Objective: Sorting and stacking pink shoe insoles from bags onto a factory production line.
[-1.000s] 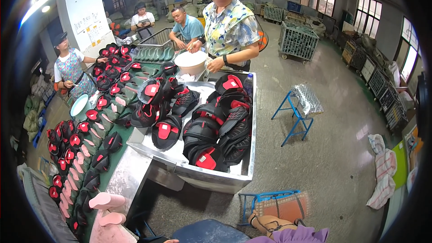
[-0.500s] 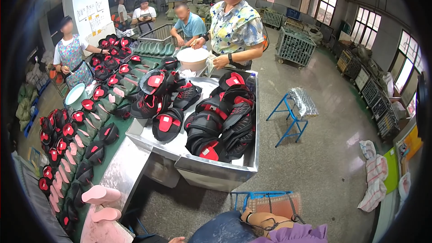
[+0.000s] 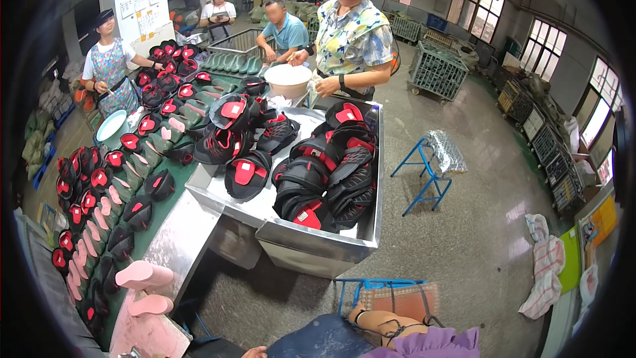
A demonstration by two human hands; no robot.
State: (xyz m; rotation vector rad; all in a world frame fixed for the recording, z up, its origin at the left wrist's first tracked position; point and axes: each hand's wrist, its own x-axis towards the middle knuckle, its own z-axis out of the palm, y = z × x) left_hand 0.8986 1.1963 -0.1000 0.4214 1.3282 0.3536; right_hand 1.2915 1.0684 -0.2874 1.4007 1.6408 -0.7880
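At the bottom edge only part of my left hand [image 3: 254, 352] shows, its fingers loosely stretched beside my denim-covered leg, with nothing visible in them. My right hand [image 3: 358, 311] rests between my knee and a blue-framed stool [image 3: 391, 282] with a woven orange-brown seat; its fingers are mostly hidden. To the left of my lap, a stack of pink insoles [image 3: 144, 274] and another small pile of insoles [image 3: 151, 304] stand on a metal ledge [image 3: 189, 229]. Ahead, a metal-sided bin [image 3: 318, 247] holds many black and red shoe uppers [image 3: 303, 176].
A green conveyor [image 3: 173, 189] carries rows of uppers, shoe lasts and pink insoles. Co-workers stand and sit beyond it; the nearest has a hand at a white basin [image 3: 288, 84]. A blue stool with a shiny wrapped seat [image 3: 446, 153] and wheeled crates [image 3: 437, 70] occupy the right.
The whole view has shifted slightly, so the far scene sits a little lower and further right. My hands stay in nearly the same places by my legs.
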